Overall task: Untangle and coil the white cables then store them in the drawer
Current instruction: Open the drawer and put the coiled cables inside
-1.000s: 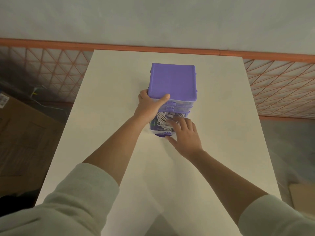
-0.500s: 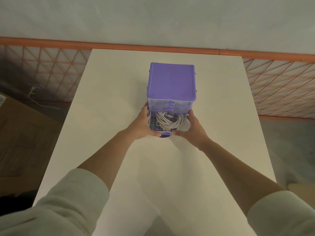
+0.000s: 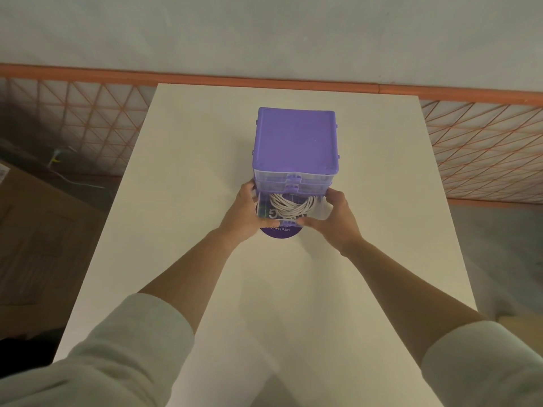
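Now both hands are on the drawer (image 3: 289, 212), pulled out toward the bottom of the frame from the purple cabinet (image 3: 295, 142) at centre. The left hand (image 3: 245, 215) grips the drawer's left side, fingers curled round its front corner; the right hand (image 3: 333, 217) grips the right side, thumb on the front edge. The cables (image 3: 291, 205) lie coiled inside the drawer, between the 2 hands, above the thumbs in the picture. The drawer's slide axis runs up the frame into the cabinet, so the closing push looks to go straight away from the person, both hands equally near. Count: 1 white bundle, strands too close to separate; 3 drawers, 2 shut above the open one; 1 table (image 3: 205, 142).
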Demonstrator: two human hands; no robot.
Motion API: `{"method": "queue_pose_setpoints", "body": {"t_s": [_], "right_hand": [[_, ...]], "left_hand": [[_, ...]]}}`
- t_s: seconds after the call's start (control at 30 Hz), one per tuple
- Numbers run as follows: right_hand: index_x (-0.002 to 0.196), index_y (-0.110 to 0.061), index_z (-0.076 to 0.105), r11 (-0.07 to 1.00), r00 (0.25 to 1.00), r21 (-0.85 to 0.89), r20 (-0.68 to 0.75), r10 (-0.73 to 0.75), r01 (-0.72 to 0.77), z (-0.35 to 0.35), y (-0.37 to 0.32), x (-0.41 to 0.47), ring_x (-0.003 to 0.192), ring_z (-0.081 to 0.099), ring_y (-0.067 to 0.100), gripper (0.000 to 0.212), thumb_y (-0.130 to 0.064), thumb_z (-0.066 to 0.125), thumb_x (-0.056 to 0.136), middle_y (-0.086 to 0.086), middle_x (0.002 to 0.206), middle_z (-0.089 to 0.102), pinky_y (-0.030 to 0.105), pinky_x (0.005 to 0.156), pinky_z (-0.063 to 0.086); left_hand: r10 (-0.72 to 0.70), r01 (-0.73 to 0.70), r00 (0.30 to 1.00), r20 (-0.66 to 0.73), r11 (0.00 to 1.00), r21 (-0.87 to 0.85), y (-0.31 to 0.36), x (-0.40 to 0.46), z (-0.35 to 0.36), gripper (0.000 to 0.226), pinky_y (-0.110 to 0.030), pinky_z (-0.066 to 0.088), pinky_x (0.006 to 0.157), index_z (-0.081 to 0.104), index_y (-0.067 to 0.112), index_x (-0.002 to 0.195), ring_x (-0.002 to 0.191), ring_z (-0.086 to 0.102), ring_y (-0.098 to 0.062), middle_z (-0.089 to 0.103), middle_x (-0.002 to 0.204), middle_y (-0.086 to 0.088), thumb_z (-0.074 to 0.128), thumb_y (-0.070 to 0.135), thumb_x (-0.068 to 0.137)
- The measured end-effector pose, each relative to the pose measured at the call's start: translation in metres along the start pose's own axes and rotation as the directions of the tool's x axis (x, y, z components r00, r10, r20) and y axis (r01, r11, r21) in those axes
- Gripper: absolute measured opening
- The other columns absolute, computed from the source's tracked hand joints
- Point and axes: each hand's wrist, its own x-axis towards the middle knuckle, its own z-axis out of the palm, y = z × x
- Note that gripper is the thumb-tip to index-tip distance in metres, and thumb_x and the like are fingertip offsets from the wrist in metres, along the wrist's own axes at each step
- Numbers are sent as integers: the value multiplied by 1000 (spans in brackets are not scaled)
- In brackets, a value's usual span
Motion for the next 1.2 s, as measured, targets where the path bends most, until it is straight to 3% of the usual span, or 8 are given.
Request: {"method": "queue_pose_setpoints", "body": {"t_s": [0.13, 0.23, 0.4, 0.5, 0.67, 0.8, 1.0, 1.2], "right_hand": [[135, -18, 42, 1000, 999, 9, -29, 23, -23, 3, -4, 2, 115, 50, 9, 80, -30, 87, 71, -4, 136, 50, 10, 68, 39], [133, -17, 42, 999, 998, 9, -45, 40, -39, 5, -6, 3, 107, 49, 6, 74, -30, 85, 74, -3, 134, 50, 6, 62, 36], [125, -16, 43, 999, 995, -28, -95, 35, -38, 8, -7, 8, 103, 54, 10, 68, -40, 83, 75, -3, 126, 53, 14, 67, 42], [127, -20, 43, 998, 996, -65, -85, 13, -19, 6, -4, 9, 109, 56, 9, 74, -47, 84, 71, -9, 126, 53, 25, 78, 50], [129, -17, 41, 992, 998, -121, -58, -37, 30, 0, 5, 11, 120, 53, 13, 59, -26, 76, 83, -6, 133, 54, 28, 84, 45], [126, -16, 42, 993, 994, -117, -105, -33, 21, 3, 1, 14, 117, 56, 15, 50, -23, 72, 87, -6, 129, 56, 28, 80, 45], [144, -29, 35, 995, 996, -94, -90, -1, -8, 0, -7, 20, 107, 56, 9, 71, -35, 74, 85, -12, 126, 53, 17, 62, 42], [136, -26, 37, 988, 991, -139, -126, 52, -70, 2, -14, 26, 100, 58, 14, 59, -33, 70, 88, -8, 121, 55, 25, 54, 43]], "left_hand": [[-29, 33, 997, -75, 998, 55, 1, 1, 2, 93, -4, 41, 65, 30, 14, 142, 113, 46, -4, 43, 142, 3, 87, 22, 70], [-21, 33, 992, -126, 995, 98, 0, 4, 4, 88, -11, 44, 65, 34, 15, 138, 111, 53, -9, 47, 140, 1, 87, 30, 70], [-33, 69, 972, -231, 987, 146, 0, 9, 8, 78, -30, 54, 71, 39, 15, 128, 103, 62, -16, 55, 128, 2, 86, 38, 71], [-30, 66, 968, -247, 988, 140, 1, 8, 10, 77, -23, 51, 65, 39, 15, 130, 93, 58, -9, 57, 126, 4, 85, 39, 72], [9, 30, 975, -223, 985, 172, -1, 7, 9, 74, -29, 54, 71, 37, 13, 132, 94, 55, -7, 60, 125, 6, 83, 30, 77], [2, 52, 964, -265, 980, 194, 2, 11, 9, 64, -35, 58, 71, 40, 13, 125, 91, 62, -14, 62, 121, 3, 80, 31, 79], [5, 67, 958, -287, 969, 239, -1, 17, 7, 58, -45, 58, 72, 39, 20, 115, 90, 66, -19, 63, 115, 7, 79, 40, 78], [-2, 85, 949, -316, 964, 250, -1, 25, 4, 50, -47, 56, 69, 39, 20, 109, 85, 67, -24, 64, 111, 3, 78, 33, 79]]}}
